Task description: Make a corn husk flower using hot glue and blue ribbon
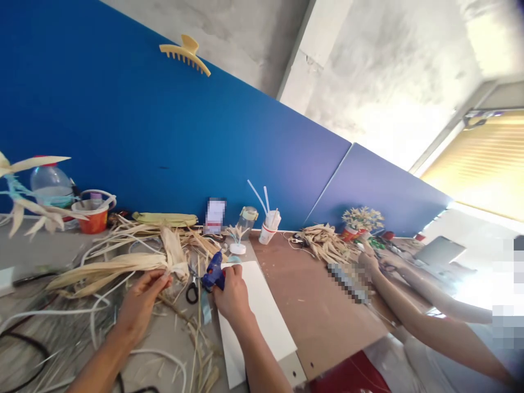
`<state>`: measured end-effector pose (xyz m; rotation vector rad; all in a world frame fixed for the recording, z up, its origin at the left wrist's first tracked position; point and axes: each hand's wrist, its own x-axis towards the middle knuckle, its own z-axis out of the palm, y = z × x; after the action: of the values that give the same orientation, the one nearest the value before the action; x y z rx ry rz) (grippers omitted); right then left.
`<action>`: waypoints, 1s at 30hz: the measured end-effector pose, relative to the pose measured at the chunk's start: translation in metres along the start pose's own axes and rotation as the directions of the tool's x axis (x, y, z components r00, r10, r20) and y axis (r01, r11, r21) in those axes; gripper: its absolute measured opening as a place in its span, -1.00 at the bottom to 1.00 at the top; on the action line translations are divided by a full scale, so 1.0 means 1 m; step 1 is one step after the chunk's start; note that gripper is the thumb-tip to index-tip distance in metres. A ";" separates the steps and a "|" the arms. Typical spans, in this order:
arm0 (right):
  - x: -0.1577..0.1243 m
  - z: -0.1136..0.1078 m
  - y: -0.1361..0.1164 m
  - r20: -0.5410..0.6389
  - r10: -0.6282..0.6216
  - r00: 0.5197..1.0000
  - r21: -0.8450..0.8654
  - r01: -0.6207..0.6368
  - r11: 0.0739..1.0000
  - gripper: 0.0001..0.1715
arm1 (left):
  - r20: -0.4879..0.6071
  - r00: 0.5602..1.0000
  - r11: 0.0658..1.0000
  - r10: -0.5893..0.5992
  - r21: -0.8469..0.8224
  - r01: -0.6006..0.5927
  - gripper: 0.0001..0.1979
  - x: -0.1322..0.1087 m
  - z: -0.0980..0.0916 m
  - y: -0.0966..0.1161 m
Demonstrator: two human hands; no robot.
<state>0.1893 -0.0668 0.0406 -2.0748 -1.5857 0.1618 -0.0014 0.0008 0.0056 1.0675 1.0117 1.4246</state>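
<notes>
My left hand [141, 299] is closed in a pinch at a pale corn husk [175, 252]; exactly how much lies between the fingertips is hard to see. Wrapped in my right hand [234, 293] is a blue hot glue gun [213, 271], close to the husk and to the right of my left hand. Below the glue gun's front lie scissors with black handles [191, 293]. Long dried husks [110, 268] spread out to the left of my left hand. Partly under my right forearm is a white board [262, 316].
Loose white cables [96, 314] cross the table's left side. Along the blue partition [123, 120] stand a red-and-white bucket [93, 221], a phone [215, 214], a jar [246, 219] and a paper cup with glue sticks [268, 232]. Another person's arms [413, 303] work at the right.
</notes>
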 end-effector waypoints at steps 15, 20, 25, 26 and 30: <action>0.034 -0.026 0.042 -0.082 0.136 0.987 0.147 -0.123 0.981 -0.63 | 0.138 0.990 0.948 0.038 0.308 -0.079 -0.70 0.000 0.003 -0.004; 0.106 -0.093 0.067 -0.384 0.250 0.889 0.012 -0.266 0.964 -0.56 | 0.156 0.949 0.832 0.272 0.458 -0.314 -0.77 0.006 -0.005 -0.018; 0.161 -0.116 0.075 -0.337 0.183 0.923 -0.112 -0.232 0.966 -0.52 | 0.220 0.918 0.689 0.331 0.609 -0.394 -0.78 0.013 -0.015 -0.035; 0.168 -0.116 0.075 -0.314 0.171 0.934 -0.136 -0.223 0.965 -0.56 | 0.221 0.921 0.669 0.321 0.636 -0.385 -0.78 0.013 -0.016 -0.037; 0.189 -0.120 0.076 -0.265 0.159 0.951 -0.199 -0.215 0.956 -0.67 | 0.221 0.935 0.613 0.279 0.709 -0.350 -0.80 0.012 -0.018 -0.038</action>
<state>0.3608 0.0558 0.1477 -2.3159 -1.3066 -0.2135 -0.0103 0.0162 -0.0345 1.9822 1.4452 1.2134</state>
